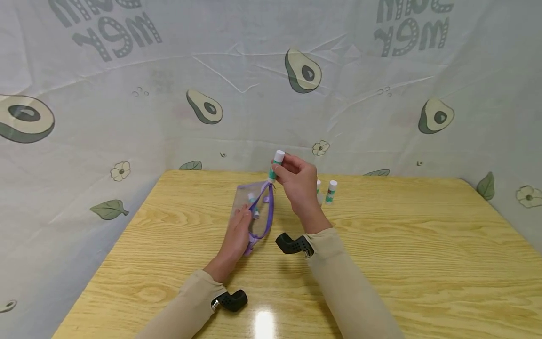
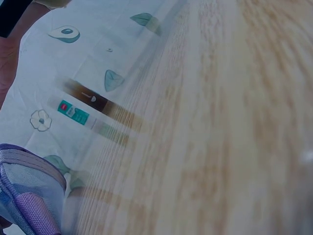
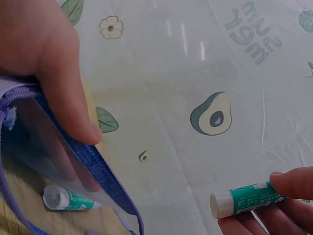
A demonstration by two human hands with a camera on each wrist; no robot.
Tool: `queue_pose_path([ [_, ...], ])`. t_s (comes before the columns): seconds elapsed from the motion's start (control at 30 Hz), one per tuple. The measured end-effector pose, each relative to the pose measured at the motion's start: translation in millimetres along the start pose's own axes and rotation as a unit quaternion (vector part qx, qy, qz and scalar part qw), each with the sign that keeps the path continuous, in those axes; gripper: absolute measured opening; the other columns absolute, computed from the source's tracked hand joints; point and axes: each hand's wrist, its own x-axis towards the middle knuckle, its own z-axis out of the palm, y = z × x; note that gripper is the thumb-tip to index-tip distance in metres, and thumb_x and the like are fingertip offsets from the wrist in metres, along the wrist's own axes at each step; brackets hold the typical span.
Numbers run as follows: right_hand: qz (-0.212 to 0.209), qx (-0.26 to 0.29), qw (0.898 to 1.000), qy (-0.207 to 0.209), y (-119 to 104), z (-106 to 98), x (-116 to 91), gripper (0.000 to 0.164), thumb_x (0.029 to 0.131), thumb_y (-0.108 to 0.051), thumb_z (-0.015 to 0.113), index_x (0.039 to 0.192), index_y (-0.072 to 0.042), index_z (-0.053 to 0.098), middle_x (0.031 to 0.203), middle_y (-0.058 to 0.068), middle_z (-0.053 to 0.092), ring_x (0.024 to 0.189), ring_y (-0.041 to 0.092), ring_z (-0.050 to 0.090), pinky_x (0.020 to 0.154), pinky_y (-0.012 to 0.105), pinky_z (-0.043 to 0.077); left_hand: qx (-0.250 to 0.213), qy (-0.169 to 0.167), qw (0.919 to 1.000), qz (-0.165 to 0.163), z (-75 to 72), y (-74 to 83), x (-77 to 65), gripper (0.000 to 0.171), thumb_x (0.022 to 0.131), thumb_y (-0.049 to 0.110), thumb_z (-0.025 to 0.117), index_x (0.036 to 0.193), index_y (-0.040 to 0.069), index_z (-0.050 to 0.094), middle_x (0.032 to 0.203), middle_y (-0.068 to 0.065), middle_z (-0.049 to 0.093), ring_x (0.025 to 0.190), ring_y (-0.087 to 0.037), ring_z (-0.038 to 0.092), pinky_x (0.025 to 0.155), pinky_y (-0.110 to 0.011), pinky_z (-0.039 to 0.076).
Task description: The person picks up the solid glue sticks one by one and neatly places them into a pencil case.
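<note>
A see-through mesh pouch with purple edging [image 1: 270,214] stands tilted on the table, its mouth spread toward the right. My left hand [image 1: 235,234] grips its near side, thumb over the blue-purple rim [image 3: 105,178] and fingers behind the mesh. Inside the pouch lies a white and green glue stick [image 3: 78,199]. Above the far end of the opening, my right hand [image 1: 301,182] pinches another glue stick [image 3: 257,197] between thumb and fingers. That stick is held nearly upright in the head view, white cap on top.
Behind the right hand, a glue stick [image 1: 331,192] stands upright on the wooden table [image 1: 423,245]. Another glue stick [image 1: 318,185] is partly hidden by that hand. A cloth printed with avocados [image 1: 303,70] hangs along the table's back edge.
</note>
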Motion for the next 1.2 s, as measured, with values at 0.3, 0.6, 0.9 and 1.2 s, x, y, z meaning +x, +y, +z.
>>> queue_pose_path([
  [0.3,0.024,-0.045,0.999,0.013,7,0,-1,0.032,0.099,-0.008,0.074,0.13,0.0,0.073,0.121,0.02,0.075,0.105,0.022,0.074,0.099,0.039,0.064,-0.007,-0.004,1.0,-0.002,1.6,0.7,-2.8,0.063,0.117,0.036,0.028,0.167,-0.002,0.026,0.177,-0.019,0.021,0.168,-0.038,0.001,0.136,-0.058,0.002],
  [0.6,0.034,-0.08,0.996,0.011,12,3,-1,0.032,0.1,-0.01,0.074,0.13,0.0,0.072,0.122,0.019,0.075,0.105,0.026,0.073,0.096,0.037,0.064,-0.007,-0.006,0.9999,-0.013,-2.0,-2.1,-4.6,0.063,0.117,0.038,0.027,0.168,0.001,0.025,0.178,-0.016,0.019,0.168,-0.037,0.0,0.136,-0.059,0.002],
  [0.9,0.038,-0.13,0.991,0.02,16,2,0,0.032,0.099,-0.011,0.075,0.129,0.0,0.073,0.122,0.019,0.075,0.11,0.03,0.073,0.096,0.043,0.064,-0.009,-0.005,0.9999,-0.007,-1.3,2.3,-2.5,0.062,0.117,0.037,0.027,0.167,0.0,0.026,0.177,-0.017,0.02,0.168,-0.037,0.001,0.136,-0.059,0.002],
  [1.2,0.049,-0.162,0.985,0.016,31,4,6,0.033,0.098,-0.01,0.076,0.129,0.0,0.073,0.122,0.019,0.076,0.115,0.031,0.073,0.098,0.044,0.063,-0.01,-0.006,0.9999,-0.007,-1.4,5.5,-1.0,0.063,0.117,0.037,0.027,0.167,-0.001,0.025,0.177,-0.018,0.02,0.168,-0.038,0.001,0.136,-0.059,0.001],
])
